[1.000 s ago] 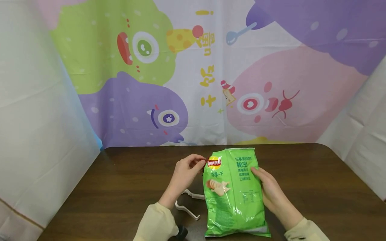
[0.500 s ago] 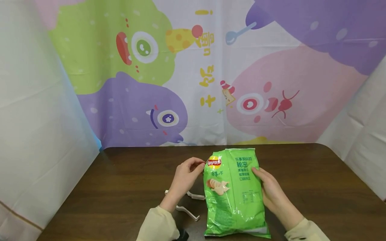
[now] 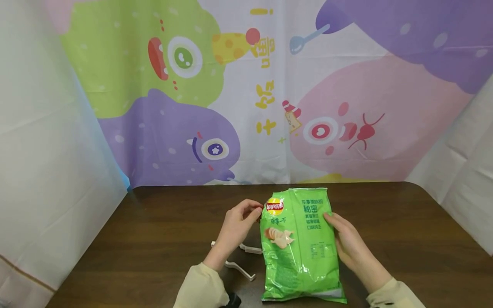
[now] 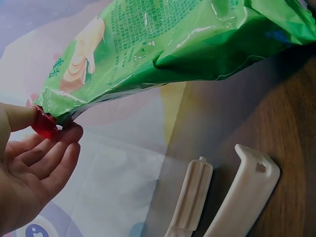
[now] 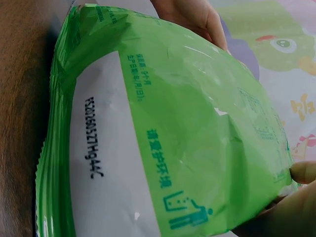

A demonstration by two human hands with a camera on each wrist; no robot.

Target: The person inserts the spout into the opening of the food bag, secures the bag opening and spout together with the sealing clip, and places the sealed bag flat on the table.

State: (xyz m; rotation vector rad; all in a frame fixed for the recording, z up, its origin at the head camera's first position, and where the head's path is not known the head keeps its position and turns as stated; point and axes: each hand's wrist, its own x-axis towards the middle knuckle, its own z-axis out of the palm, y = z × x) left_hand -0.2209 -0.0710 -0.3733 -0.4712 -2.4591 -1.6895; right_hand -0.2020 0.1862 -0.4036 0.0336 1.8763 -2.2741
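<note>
A green bag of potato chips [image 3: 300,248] stands tilted up over the table, its printed back toward the head camera. At its right edge my right hand [image 3: 352,239] grips it, thumb on the near face. My left hand [image 3: 239,220] is at the upper left corner, where thumb and fingertips pinch a small glossy red piece [image 4: 45,123] right against the bag. What kind of thing the red piece is, I cannot tell. Below the left hand, two slim white plastic strips [image 3: 240,270], one grooved and one slotted in the left wrist view, lie partly behind the forearm and the bag.
The dark wooden table [image 3: 154,239] extends to both sides and behind the bag. A cloth with cartoon figures [image 3: 246,158] hangs at its back edge, and white cloth walls [image 3: 50,149] close in the sides. Something black [image 3: 233,300] shows beside the left sleeve.
My left hand has shifted slightly at the bag's corner, with less of the red piece showing in the head view. The right hand and the bag stay almost in place.
</note>
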